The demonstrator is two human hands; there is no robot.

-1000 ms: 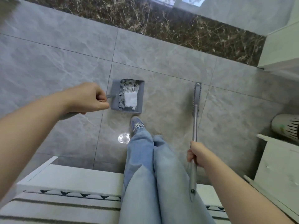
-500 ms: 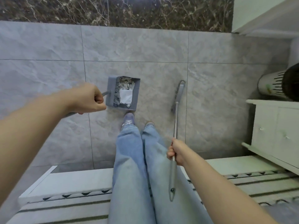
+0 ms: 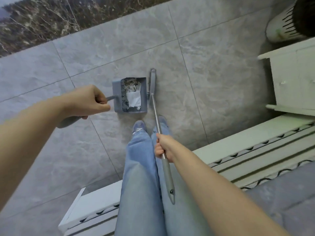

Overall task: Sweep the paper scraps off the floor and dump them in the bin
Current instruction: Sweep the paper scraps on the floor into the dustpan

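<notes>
In the head view, the left hand (image 3: 90, 101) is keeping its grip clenched around the dustpan (image 3: 129, 96) handle at mid-frame, with the paper scraps (image 3: 133, 95) lying inside the pan. The right hand (image 3: 164, 147) is grasping the broom (image 3: 154, 99) shaft, its head sitting just beside the pan's right edge. The bin (image 3: 286, 24) is lying at the upper right.

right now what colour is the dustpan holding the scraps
Grey-blue, the dustpan, seen best in the head view, the only one.
</notes>
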